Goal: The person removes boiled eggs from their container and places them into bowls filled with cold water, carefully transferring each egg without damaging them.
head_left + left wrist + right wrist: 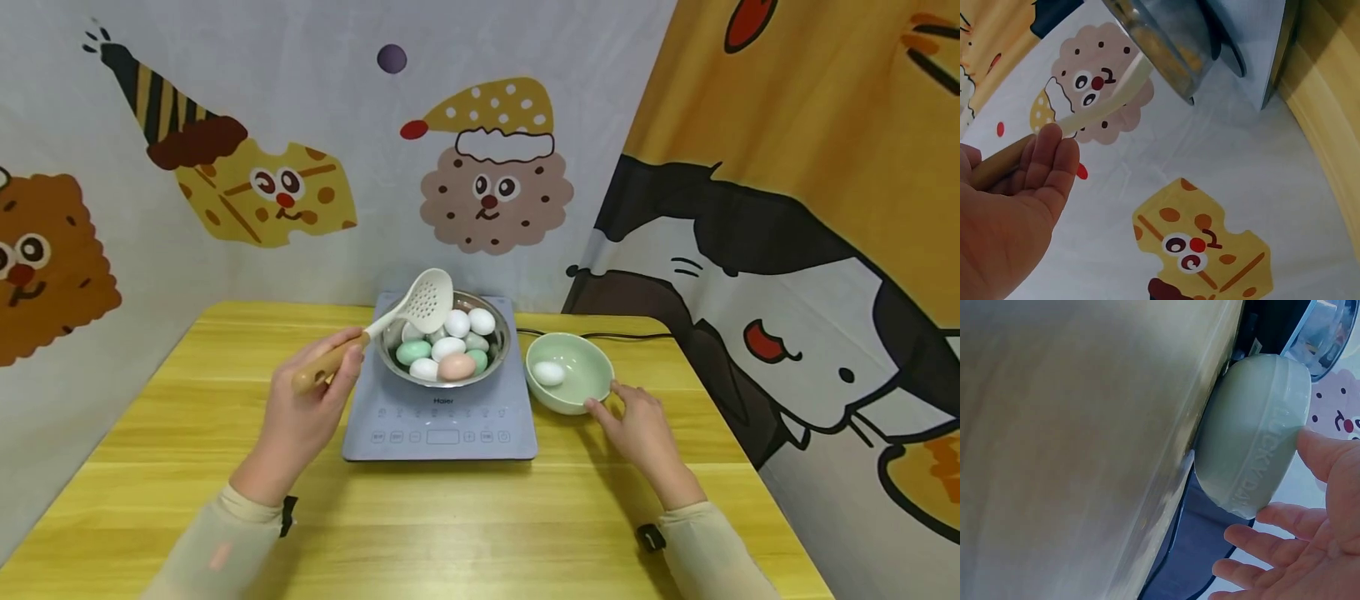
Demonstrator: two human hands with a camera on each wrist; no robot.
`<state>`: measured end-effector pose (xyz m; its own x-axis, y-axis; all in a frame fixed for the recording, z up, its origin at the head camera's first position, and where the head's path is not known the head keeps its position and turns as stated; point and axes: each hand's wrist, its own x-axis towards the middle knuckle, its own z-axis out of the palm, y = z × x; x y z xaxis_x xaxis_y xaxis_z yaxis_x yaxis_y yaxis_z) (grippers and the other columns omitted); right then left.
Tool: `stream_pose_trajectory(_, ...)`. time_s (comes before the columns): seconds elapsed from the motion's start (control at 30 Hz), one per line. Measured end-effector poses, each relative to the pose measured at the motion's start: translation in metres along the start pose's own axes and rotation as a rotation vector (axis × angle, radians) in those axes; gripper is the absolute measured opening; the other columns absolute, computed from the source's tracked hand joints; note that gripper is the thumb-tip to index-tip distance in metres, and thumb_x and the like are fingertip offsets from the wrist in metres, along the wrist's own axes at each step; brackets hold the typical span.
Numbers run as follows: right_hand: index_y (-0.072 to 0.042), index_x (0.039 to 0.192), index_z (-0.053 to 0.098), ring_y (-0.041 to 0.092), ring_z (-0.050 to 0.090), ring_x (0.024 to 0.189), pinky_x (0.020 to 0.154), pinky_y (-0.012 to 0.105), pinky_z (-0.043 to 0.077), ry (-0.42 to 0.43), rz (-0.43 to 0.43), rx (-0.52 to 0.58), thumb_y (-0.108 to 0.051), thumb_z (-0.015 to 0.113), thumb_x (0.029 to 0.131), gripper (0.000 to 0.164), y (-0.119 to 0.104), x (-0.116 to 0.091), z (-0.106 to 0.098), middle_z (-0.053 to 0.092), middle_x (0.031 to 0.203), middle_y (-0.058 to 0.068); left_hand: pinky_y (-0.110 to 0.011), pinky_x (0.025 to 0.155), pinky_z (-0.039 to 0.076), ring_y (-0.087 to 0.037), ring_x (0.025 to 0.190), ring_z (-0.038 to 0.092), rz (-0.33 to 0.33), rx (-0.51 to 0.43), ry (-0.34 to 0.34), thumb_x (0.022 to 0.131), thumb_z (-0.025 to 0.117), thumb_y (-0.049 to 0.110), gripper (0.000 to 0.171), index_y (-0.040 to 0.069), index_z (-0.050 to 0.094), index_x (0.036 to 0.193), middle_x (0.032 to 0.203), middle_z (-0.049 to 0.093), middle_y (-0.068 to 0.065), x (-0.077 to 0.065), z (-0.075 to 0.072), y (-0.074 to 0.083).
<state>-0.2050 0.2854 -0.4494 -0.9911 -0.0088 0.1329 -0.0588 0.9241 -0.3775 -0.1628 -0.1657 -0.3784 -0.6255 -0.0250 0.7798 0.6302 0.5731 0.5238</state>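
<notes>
My left hand [311,404] grips the wooden handle of a white skimmer [429,302]. Its perforated head is over the back left of a steel pot [468,301]. Inside the pot lie several eggs: white ones, greenish ones [413,352] and one pinkish-brown egg [455,367]. A pale green bowl [588,379] stands to the right, with one white egg [549,373] in it. Thumb and forefinger of my right hand [641,429] touch the bowl's outer side close to the rim, while the other fingers extend loosely beyond it in the right wrist view.
Beneath the pot is a grey induction cooker [442,433] with a touch panel at the front. A black cable [630,336] runs along the back of the wooden table [442,533], behind the bowl. Printed curtains [322,83] hang behind and at the sides.
</notes>
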Motion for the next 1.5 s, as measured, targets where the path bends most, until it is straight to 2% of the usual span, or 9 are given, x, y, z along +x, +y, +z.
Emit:
stream_pose_trajectory(0.3,0.013,0.147,0.055,0.062,0.047,0.141,0.121,0.073,0.039,0.002,-0.003,0.006,-0.043,0.067,0.106,0.07,-0.001,0.0,0.0,0.058,0.147,0.036,-0.025,0.086,0.061,-0.034,0.097,0.075,0.252,0.044,-0.104,0.106,0.064,0.007,0.025,-0.009,0.074,0.123,0.116,0.079,-0.022,0.015,-0.001,-0.005)
stream_pose_trajectory(0.43,0.013,0.147,0.055,0.062,0.048,0.141,0.12,0.073,0.04,0.005,-0.007,0.004,-0.043,0.067,0.106,0.071,-0.001,0.0,0.0,0.058,0.147,0.036,-0.042,0.088,0.064,-0.037,0.104,0.076,0.301,0.064,-0.132,0.111,0.06,0.016,0.03,-0.007,0.077,0.118,0.118,0.078,-0.022,0.018,0.001,-0.003)
stream_pose_trajectory(0.6,0.013,0.148,0.054,0.061,0.049,0.14,0.12,0.072,0.041,-0.001,-0.006,0.006,-0.042,0.067,0.106,0.071,-0.002,0.0,0.001,0.058,0.148,0.036,-0.044,0.091,0.063,-0.036,0.106,0.076,0.326,0.057,-0.157,0.112,0.058,0.018,0.031,-0.005,0.079,0.113,0.117,0.079,-0.02,0.019,0.005,-0.001)
stream_pose_trajectory(0.7,0.012,0.149,0.053,0.061,0.047,0.142,0.121,0.072,0.04,-0.012,0.002,0.006,-0.043,0.067,0.106,0.071,-0.002,0.0,0.001,0.057,0.149,0.035,-0.026,0.08,0.063,-0.022,0.091,0.075,0.221,0.043,-0.141,0.108,0.063,0.011,0.023,-0.006,0.079,0.114,0.116,0.079,-0.021,0.018,0.004,0.0)
stream_pose_trajectory(0.83,0.012,0.149,0.053,0.06,0.046,0.143,0.122,0.072,0.039,-0.016,0.008,0.007,-0.044,0.066,0.106,0.072,-0.001,0.001,0.001,0.057,0.15,0.035,-0.001,0.074,0.052,0.008,0.083,0.066,-0.154,-0.033,-0.121,0.109,0.063,0.014,0.025,-0.001,0.08,0.119,0.119,0.08,-0.02,0.019,-0.001,0.003)
stream_pose_trajectory(0.9,0.012,0.149,0.053,0.06,0.046,0.143,0.121,0.072,0.039,-0.013,0.004,0.009,-0.044,0.066,0.106,0.072,0.0,0.001,0.001,0.057,0.15,0.035,-0.003,0.082,0.056,0.014,0.089,0.068,-0.341,-0.114,-0.117,0.111,0.059,0.021,0.032,-0.001,0.078,0.124,0.121,0.079,-0.02,0.021,-0.004,0.001)
stream_pose_trajectory(1.03,0.013,0.148,0.054,0.059,0.049,0.142,0.12,0.071,0.041,-0.002,-0.01,0.015,-0.044,0.066,0.106,0.072,0.001,0.001,0.001,0.057,0.148,0.036,-0.017,0.085,0.064,0.003,0.087,0.076,-0.533,-0.246,-0.096,0.114,0.054,0.03,0.043,-0.004,0.074,0.128,0.112,0.081,-0.015,0.024,-0.008,-0.007)
stream_pose_trajectory(1.23,0.013,0.149,0.053,0.057,0.05,0.142,0.12,0.07,0.042,-0.006,-0.006,0.016,-0.046,0.066,0.106,0.073,0.002,0.001,0.001,0.057,0.149,0.036,-0.023,0.084,0.066,-0.007,0.087,0.08,-0.604,-0.305,-0.073,0.113,0.054,0.033,0.044,-0.004,0.074,0.129,0.103,0.081,0.0,0.023,-0.008,-0.012)
stream_pose_trajectory(1.5,0.012,0.15,0.053,0.056,0.05,0.143,0.121,0.069,0.042,-0.012,0.011,0.019,-0.047,0.066,0.106,0.074,0.001,0.001,0.002,0.056,0.15,0.035,-0.006,0.092,0.057,0.009,0.096,0.073,-0.407,-0.191,-0.159,0.113,0.057,0.027,0.037,0.001,0.075,0.13,0.128,0.077,-0.016,0.014,-0.008,-0.001)
